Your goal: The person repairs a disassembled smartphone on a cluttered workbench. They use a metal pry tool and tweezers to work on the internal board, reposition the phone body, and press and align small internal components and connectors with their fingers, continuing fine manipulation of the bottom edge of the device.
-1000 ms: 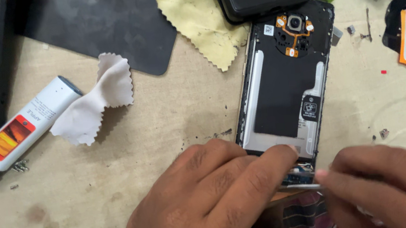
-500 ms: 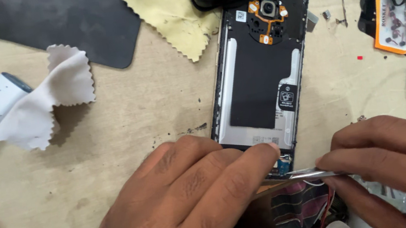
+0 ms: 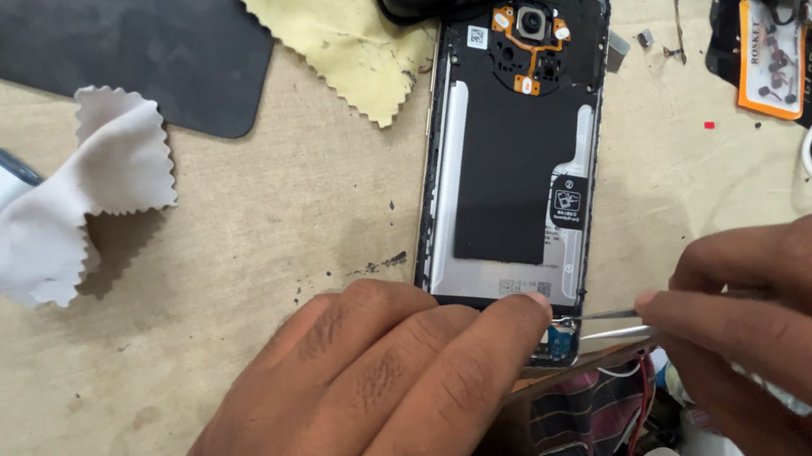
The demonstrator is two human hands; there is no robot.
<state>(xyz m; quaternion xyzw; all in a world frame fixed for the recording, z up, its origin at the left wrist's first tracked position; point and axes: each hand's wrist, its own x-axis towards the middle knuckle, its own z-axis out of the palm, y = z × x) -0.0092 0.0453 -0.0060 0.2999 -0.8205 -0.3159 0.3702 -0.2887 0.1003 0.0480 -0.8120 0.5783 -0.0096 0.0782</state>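
Left hand presses flat, ungripping, on the opened phone at the tabletop edge; right hand pinches tweezers at its lower end.

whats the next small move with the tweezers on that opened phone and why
Probably ease the tweezers tips a little further in at the small blue board and grip there. The right hand has the tips right at the opened phone lower edge, and the left hand pins that end down, fingertip beside the board.
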